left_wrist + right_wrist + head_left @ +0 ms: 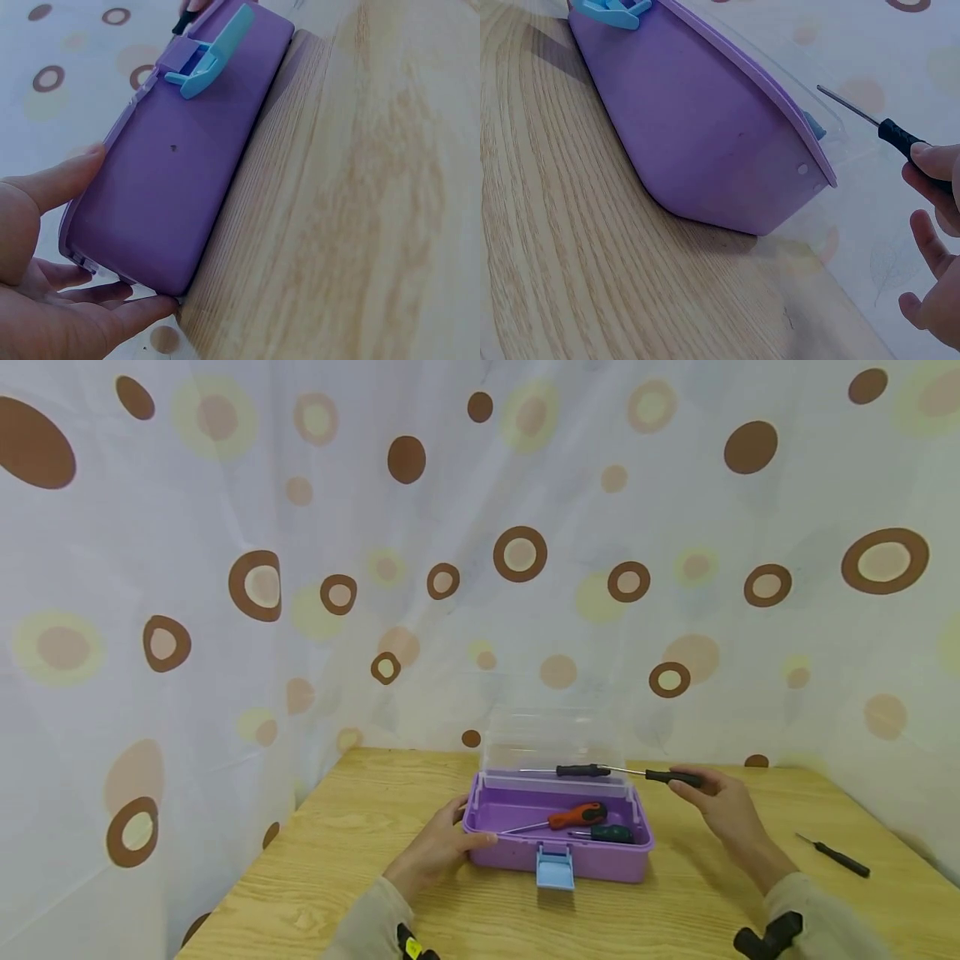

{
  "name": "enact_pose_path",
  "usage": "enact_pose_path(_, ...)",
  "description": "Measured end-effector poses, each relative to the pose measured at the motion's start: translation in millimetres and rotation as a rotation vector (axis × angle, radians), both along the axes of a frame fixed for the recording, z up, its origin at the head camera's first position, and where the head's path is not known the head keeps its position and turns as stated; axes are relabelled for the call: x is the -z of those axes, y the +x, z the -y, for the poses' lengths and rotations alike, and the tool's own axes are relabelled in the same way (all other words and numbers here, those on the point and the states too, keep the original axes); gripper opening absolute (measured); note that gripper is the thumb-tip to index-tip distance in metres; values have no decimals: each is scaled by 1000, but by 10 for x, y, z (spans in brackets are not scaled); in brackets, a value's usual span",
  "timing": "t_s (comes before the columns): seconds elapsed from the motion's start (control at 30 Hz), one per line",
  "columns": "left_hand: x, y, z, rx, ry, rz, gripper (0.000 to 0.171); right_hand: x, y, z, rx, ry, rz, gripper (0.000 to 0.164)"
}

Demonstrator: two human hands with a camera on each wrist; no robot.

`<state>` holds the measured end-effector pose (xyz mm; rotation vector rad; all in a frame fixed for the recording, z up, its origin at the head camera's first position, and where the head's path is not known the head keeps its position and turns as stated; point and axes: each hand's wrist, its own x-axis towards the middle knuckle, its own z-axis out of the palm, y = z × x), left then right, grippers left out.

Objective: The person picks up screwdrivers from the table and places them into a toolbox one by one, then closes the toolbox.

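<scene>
A purple toolbox (517,857) stands on the wooden table with its clear lid (555,735) raised. My left hand (442,847) grips the box's left end, thumb at the front rim and fingers around the side, as the left wrist view also shows. My right hand (723,806) pinches a black-handled screwdriver (897,136) above the box's right rear corner, its shaft pointing left. Inside the box lie a red-and-black screwdriver (577,816) and a dark green-handled screwdriver (611,834). Another black screwdriver (576,770) shows at the box's back, by the lid.
A small black screwdriver (843,860) lies on the table to the right. The box's light blue latch (555,870) hangs open at the front. A white curtain with brown circles (517,635) stands behind the table (330,860) and along its left.
</scene>
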<state>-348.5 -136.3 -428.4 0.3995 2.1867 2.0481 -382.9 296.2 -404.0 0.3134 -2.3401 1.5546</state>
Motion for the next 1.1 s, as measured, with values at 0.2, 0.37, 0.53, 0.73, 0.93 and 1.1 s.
enact_pose_path(0.2,-2,1,-1,-4,0,3,95,-34,-36,165,-12,7,3,52)
enact_pose_path(0.37,3,1,-1,1,-6,-3,94,-41,-64,281,-16,23,22,51)
enact_pose_path(0.53,9,-6,2,-3,-8,-8,94,-59,-107,391,-4,59,28,48)
enact_pose_path(0.73,3,-17,-1,-3,-19,-10,95,-105,-140,490,-24,70,7,45)
enact_pose_path(0.93,5,-18,-4,-13,-26,-10,95,-133,-182,579,-26,84,15,43)
enact_pose_path(1.1,8,-13,0,-24,-35,-2,95,-155,-215,653,-49,79,23,40)
